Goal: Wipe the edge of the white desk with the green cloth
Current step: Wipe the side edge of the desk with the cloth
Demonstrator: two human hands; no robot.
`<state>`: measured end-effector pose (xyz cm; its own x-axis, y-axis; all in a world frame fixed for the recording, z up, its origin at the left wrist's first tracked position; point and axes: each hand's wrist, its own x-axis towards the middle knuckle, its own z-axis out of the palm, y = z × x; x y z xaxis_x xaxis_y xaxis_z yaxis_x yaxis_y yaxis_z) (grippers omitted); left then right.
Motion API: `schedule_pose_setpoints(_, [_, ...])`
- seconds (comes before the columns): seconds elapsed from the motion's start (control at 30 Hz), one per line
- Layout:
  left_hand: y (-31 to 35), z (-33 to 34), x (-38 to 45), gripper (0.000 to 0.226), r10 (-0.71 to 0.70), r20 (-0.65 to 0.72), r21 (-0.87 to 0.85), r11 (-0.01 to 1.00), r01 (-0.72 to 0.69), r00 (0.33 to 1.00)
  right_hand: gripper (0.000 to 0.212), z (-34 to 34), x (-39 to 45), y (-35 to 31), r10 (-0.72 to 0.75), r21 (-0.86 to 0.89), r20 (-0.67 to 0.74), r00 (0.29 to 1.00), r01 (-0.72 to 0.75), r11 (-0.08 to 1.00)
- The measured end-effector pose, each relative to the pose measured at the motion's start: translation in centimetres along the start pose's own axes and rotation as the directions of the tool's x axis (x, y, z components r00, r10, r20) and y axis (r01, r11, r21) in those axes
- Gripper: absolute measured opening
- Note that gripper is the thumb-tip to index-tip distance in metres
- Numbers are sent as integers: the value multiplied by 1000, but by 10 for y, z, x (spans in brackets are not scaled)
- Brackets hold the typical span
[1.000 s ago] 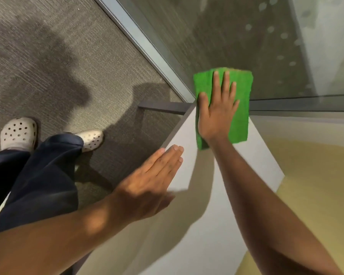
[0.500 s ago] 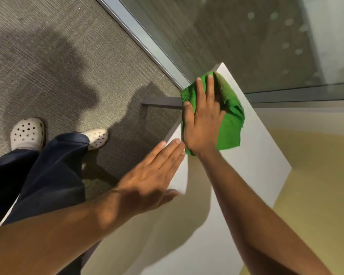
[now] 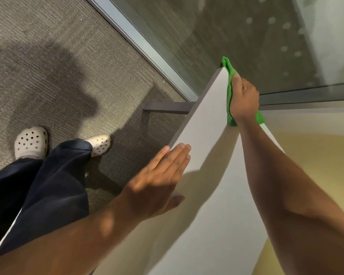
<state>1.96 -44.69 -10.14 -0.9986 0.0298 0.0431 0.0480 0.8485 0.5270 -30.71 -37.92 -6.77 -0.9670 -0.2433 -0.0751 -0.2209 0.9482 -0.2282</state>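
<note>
The white desk (image 3: 205,139) runs from the bottom middle up to a far corner near the glass wall. My right hand (image 3: 243,97) is curled over the desk's far right edge, pressing the green cloth (image 3: 229,80) against that edge. The cloth is bunched, with one end poking past the corner and another end showing below my wrist. My left hand (image 3: 157,181) lies flat on the desk's left edge, fingers together and straight, holding nothing.
A glass wall with a metal floor rail (image 3: 139,36) runs diagonally behind the desk. A dark desk-frame bar (image 3: 167,108) sticks out left under the top. My legs and white clogs (image 3: 31,141) stand on grey carpet at left. A yellow surface (image 3: 314,175) lies right.
My right hand has slid with the cloth from the desk's top near its left edge over to the far right edge and wrapped around it. The left hand stays flat in place.
</note>
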Motion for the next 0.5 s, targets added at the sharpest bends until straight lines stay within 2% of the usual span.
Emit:
schedule_pose_setpoints(0.03, [0,-1,0,101,-1,-5,-6,1000,1,1000,50,-3,-7,11,2,4,-5,1000,-2,1000])
schedule_pose_setpoints(0.13, [1,-4,2,100,-12,-15,-19,1000,11,1000,74,-4,-20,21,70,-63,-26,997,-71,995])
schedule_pose_setpoints(0.17, [1,-3,2,99,-16,-17,-20,1000,16,1000,76,-1,-22,16,90,-94,-53,995,-94,991])
schedule_pose_setpoints(0.23, [1,-2,1,98,-6,-14,-11,1000,6,1000,66,7,-34,3,80,-111,-81,994,-88,990])
schedule_pose_setpoints(0.37, [-1,2,-6,85,57,-42,27,998,-55,997,59,21,-96,-6,-158,-138,36,987,162,977])
schedule_pose_setpoints(0.43, [-2,2,-12,84,98,-20,13,995,-97,995,57,23,-122,-5,-282,-137,112,953,296,945])
schedule_pose_setpoints(0.5, [-2,0,-16,91,101,5,14,995,-102,995,56,21,-124,-4,-429,-132,194,882,457,880])
